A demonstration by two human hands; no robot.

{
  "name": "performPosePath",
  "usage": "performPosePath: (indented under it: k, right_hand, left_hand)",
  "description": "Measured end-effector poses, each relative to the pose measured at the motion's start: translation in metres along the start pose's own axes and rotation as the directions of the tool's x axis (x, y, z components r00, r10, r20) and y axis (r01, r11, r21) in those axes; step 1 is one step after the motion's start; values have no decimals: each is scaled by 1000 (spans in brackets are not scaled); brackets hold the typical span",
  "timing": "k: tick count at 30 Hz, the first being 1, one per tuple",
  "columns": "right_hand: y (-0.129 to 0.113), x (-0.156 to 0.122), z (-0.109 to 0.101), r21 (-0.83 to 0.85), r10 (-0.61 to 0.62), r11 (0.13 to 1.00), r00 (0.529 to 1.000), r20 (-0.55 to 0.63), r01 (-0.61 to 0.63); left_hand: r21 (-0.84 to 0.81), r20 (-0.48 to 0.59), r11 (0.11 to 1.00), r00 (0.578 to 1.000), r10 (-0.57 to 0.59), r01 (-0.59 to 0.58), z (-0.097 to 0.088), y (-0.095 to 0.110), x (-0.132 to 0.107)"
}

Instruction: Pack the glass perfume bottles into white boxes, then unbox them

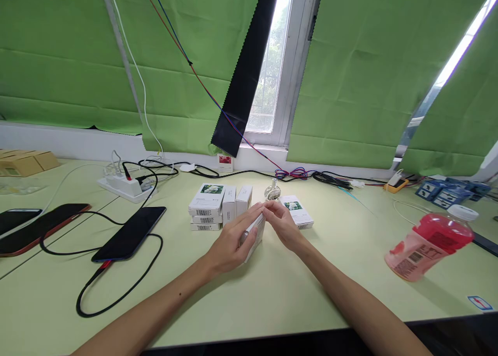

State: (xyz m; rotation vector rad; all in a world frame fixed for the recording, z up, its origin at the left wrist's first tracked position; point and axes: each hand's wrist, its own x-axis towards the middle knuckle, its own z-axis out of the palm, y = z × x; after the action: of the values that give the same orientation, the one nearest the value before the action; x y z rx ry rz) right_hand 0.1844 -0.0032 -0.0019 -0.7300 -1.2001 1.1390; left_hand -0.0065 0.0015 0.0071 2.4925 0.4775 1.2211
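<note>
Pale table [295, 304]; white box [258, 237] in left fingers [247, 215], right fingers [272, 209] at far end

Shows white on the box [259, 235] between the fingers [248, 215], green-and-white floral on stacked boxes [206, 206] left of them, pink-red on the bottle [429, 247] rightward.

Has a bare left forearm [163, 307] and a bare right forearm [350, 298], slender and smooth, narrowing from the near edge of the view to slim wrists [210, 265]. Bears one small, round, dark spot [180, 294] on the left forearm, partway between wrist and near edge. Ends in a bare left grip [230, 242] and a bare right grip [282, 225] with long, thin fingers [249, 214]. Shows a small grey piece [244, 237] by the left thumb [249, 243]; cannot tell whether worn.
</note>
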Motion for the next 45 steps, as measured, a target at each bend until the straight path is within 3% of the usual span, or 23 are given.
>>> performPosePath:
  k: [22,45]
  right_hand:
    - [-1,1,3,19,18,1000,999,-31,-18]
    - [-7,-1,5,23,44,999,998,-46,-43]
  left_hand:
    - [-58,29,996,997,-71,73,-2,6,2]
    - [-37,22,999,1000,-8,9,-2,3,3]
